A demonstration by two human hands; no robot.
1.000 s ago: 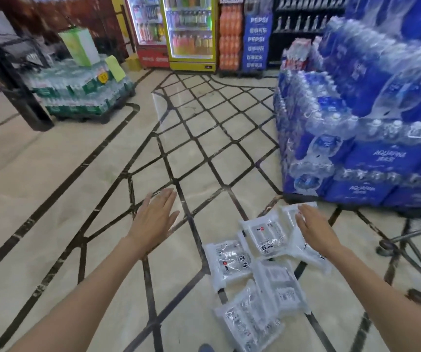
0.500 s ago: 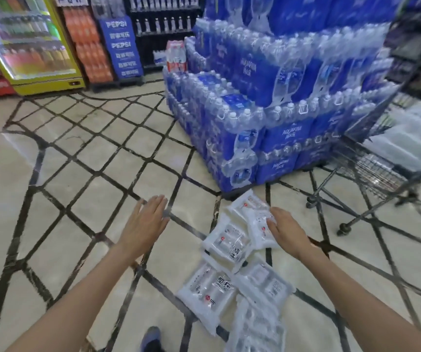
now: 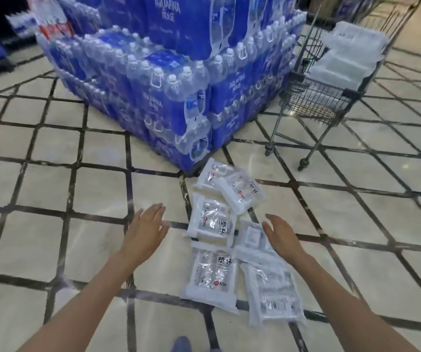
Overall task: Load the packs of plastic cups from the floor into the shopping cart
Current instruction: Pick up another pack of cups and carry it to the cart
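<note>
Six clear plastic-wrapped packs of cups [image 3: 210,222] are lying on the tiled floor [image 3: 52,237]. The left hand [image 3: 146,229] and right hand [image 3: 282,236] are hovering beside them, each grip wide and holding nothing. A wire shopping cart [image 3: 316,97] is standing nearby.

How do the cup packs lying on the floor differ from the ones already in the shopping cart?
The floor packs lie scattered and overlapping at odd angles on the tiles; the cart packs sit in a neater pile inside the shopping cart. The floor packs show printed labels and a barcode clearly; the cart packs look blurry and plain white from here. The floor packs lie between both open hands; the cart packs are farther off. Both sets look like clear plastic-wrapped bundles.
</note>
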